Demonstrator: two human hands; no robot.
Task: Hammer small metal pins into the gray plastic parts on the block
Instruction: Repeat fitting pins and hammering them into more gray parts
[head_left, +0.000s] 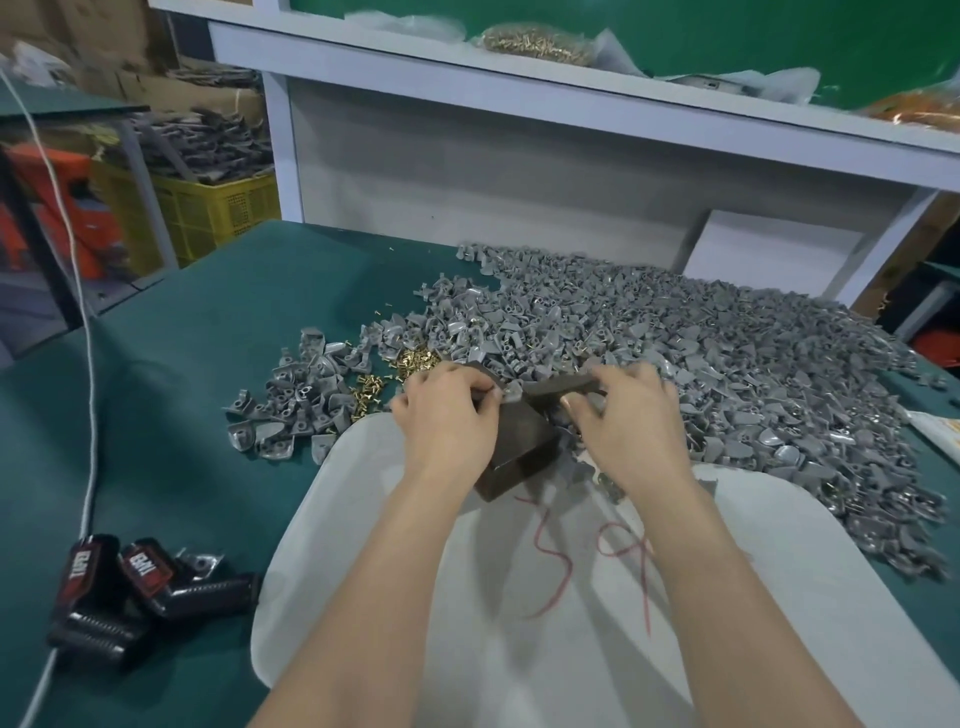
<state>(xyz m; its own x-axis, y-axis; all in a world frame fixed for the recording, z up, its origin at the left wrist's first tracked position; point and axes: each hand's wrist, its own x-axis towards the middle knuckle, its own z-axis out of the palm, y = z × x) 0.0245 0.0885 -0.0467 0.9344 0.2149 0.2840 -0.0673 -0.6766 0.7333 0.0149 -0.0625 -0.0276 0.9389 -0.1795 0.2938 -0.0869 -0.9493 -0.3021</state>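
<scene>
The person's left hand (445, 421) and right hand (626, 418) are bare — so are both forearms (384, 561) (uncovered as far as the lower edge of the view).

left hand (447, 422) pinching, right hand (629, 423) gripping, forearms (400, 545) extended forward

Green table (182, 415) — gray parts (727, 353), brass pins (415, 358), tray (519, 675)
</scene>
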